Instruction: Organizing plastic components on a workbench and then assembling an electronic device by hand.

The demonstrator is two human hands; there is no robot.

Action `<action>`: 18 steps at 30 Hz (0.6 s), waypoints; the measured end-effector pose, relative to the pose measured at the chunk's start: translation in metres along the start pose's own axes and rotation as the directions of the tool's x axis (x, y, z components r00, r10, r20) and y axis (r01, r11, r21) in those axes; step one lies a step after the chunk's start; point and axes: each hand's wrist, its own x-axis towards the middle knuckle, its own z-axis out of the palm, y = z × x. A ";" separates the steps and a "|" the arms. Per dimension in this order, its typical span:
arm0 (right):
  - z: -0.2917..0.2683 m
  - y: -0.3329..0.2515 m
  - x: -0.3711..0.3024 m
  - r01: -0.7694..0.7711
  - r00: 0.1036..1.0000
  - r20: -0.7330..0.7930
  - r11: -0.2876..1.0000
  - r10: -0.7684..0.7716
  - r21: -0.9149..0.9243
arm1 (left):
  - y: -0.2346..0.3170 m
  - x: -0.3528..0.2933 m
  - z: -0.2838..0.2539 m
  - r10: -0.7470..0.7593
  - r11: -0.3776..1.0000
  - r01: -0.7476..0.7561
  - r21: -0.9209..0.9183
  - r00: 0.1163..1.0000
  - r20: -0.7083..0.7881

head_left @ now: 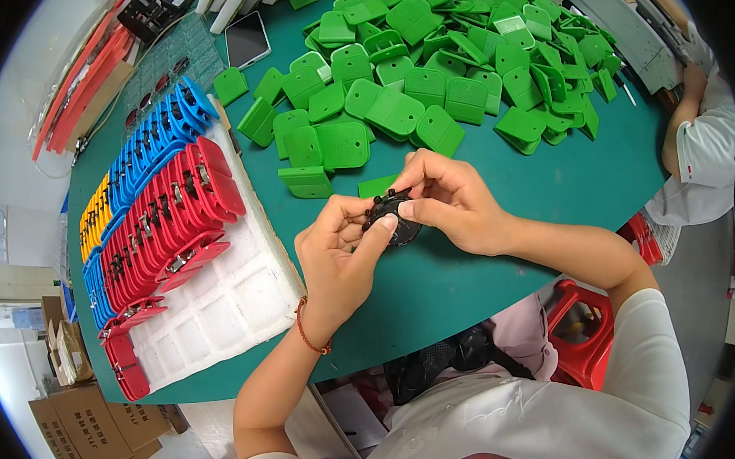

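Observation:
Over the green tabletop [438,280], both my hands hold a small round black device [400,232] with little knobs along its upper rim, like a stopwatch. My left hand [333,253] grips its left side, thumb pressed on the face and fingers curled behind. From the right, my right hand [461,211] pinches the upper edge, its thumb also on the face. My fingers hide part of the device. Just beyond it lies a green plastic piece [377,187], partly covered by my right hand. A large heap of similar green plastic pieces [422,87] spreads over the far side.
At the left, a white foam tray [246,301] carries rows of red clips [155,217], blue clips [155,133] and yellow ones [96,214]. A phone [247,40] lies at the back. Another person's arm [687,113] is at the right, near a red stool [584,326].

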 end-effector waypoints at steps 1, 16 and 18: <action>0.000 0.000 0.000 0.002 1.000 0.001 1.000 -0.002 0.000 | 0.000 0.000 0.000 0.002 1.000 -0.002 -0.009 1.000 -0.001; -0.002 -0.002 0.000 0.022 1.000 -0.001 1.000 -0.022 -0.018 | -0.001 0.002 -0.001 -0.065 0.976 0.072 -0.205 0.997 0.040; -0.003 -0.002 0.000 0.044 0.999 0.006 0.998 -0.044 -0.041 | -0.002 0.002 -0.002 -0.063 0.972 0.072 -0.222 0.997 0.047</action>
